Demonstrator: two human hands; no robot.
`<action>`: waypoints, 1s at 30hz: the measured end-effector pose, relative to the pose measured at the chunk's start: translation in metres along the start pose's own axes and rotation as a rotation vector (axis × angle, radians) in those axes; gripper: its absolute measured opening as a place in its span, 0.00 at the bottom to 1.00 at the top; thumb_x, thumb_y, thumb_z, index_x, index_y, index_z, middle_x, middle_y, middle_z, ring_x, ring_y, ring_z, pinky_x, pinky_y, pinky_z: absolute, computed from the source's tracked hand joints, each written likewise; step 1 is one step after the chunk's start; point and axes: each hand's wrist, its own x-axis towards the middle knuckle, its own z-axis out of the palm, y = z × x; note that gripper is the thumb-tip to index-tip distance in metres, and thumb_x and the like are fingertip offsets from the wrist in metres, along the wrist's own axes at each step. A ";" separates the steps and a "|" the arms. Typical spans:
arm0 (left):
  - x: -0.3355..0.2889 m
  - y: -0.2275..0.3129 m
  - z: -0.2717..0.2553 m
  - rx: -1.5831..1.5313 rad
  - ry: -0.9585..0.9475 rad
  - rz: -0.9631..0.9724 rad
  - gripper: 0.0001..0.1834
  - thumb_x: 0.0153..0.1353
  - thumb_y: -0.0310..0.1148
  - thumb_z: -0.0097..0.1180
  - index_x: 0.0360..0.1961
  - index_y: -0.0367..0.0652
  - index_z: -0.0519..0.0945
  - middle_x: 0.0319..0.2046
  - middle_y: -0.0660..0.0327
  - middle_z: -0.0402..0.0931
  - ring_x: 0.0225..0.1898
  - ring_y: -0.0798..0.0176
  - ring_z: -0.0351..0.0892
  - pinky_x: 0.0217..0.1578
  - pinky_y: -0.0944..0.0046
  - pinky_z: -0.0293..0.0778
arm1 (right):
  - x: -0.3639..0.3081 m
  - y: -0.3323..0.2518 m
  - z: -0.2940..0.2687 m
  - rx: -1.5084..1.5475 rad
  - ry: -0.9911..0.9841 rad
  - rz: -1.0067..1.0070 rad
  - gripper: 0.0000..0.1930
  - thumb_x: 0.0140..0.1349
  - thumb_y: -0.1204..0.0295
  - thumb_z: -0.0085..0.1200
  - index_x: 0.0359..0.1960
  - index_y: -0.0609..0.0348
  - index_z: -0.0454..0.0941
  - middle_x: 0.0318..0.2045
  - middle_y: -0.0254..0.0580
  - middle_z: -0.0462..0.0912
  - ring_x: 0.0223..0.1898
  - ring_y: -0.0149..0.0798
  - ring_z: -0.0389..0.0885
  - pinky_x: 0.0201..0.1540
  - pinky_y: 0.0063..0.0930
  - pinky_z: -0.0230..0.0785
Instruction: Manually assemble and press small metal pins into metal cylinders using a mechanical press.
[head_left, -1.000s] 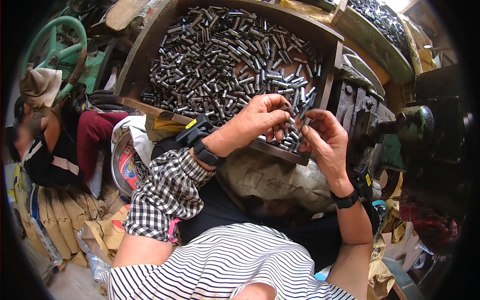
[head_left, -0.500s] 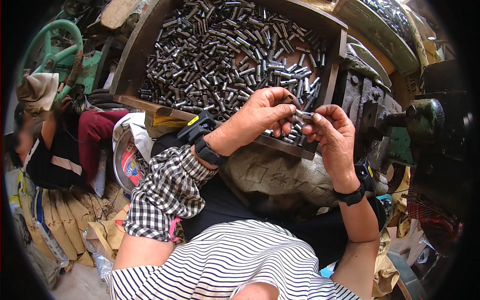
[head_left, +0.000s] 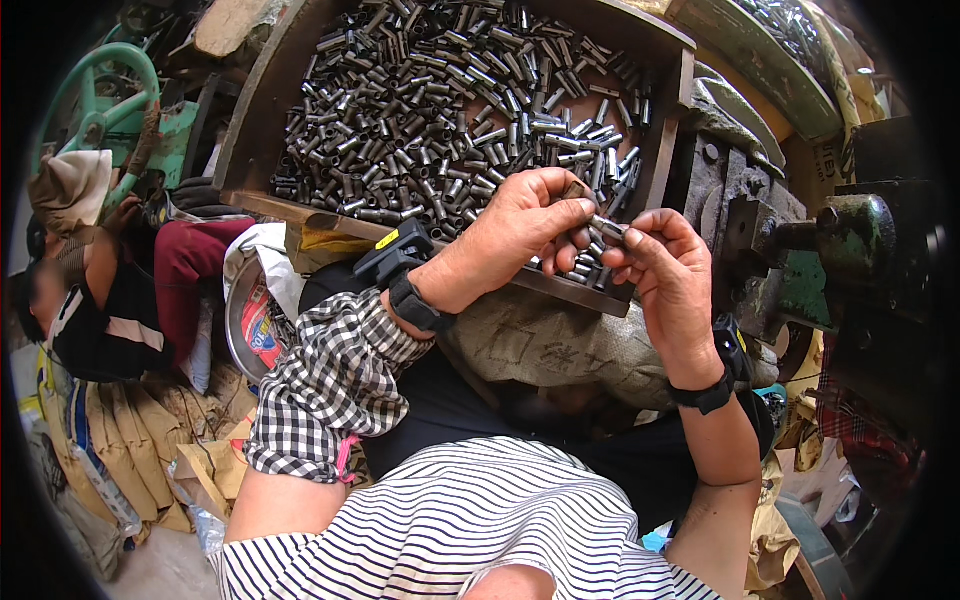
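Observation:
Both my hands meet over the near right corner of a wooden tray (head_left: 300, 217) heaped with short metal tubes (head_left: 400, 150). My left hand (head_left: 528, 222) is closed, with a dark metal tube (head_left: 577, 191) at its thumb and forefinger. The thumb and fingers of my right hand (head_left: 668, 265) pinch a shiny metal tube (head_left: 607, 229), whose left end reaches the left fingertips. Whether the two pieces touch is hidden by my fingers. More loose tubes lie just under my hands.
Close on the right stands a greasy machine (head_left: 800, 250). A metal bowl (head_left: 240, 320) with a white cloth sits left of the tray. Another person (head_left: 110, 290) sits at far left beside a green handwheel (head_left: 95, 115). A sack (head_left: 560, 350) lies below the tray.
Both hands stay in nearly the same place, still closed. The shiny tube between them has tilted, its right end now lower. The view has shifted slightly.

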 end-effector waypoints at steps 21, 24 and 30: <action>0.002 -0.003 0.004 0.077 0.029 0.064 0.08 0.64 0.34 0.52 0.38 0.41 0.73 0.24 0.65 0.76 0.18 0.78 0.73 0.14 0.81 0.66 | 0.004 -0.001 0.000 -0.187 0.078 -0.057 0.08 0.63 0.72 0.53 0.38 0.63 0.71 0.29 0.42 0.81 0.27 0.29 0.82 0.27 0.18 0.76; 0.002 0.000 0.005 0.060 0.026 0.080 0.08 0.64 0.34 0.52 0.38 0.40 0.72 0.24 0.65 0.76 0.17 0.78 0.73 0.14 0.81 0.66 | 0.003 0.000 -0.004 -0.128 0.053 0.012 0.08 0.63 0.71 0.53 0.38 0.64 0.70 0.28 0.44 0.81 0.25 0.29 0.82 0.25 0.17 0.75; 0.004 -0.002 0.008 0.031 0.042 0.087 0.09 0.64 0.34 0.52 0.39 0.40 0.72 0.24 0.65 0.76 0.16 0.78 0.73 0.14 0.81 0.66 | 0.002 0.000 0.000 -0.100 0.105 -0.017 0.08 0.63 0.71 0.52 0.37 0.63 0.70 0.26 0.44 0.81 0.23 0.30 0.82 0.22 0.17 0.74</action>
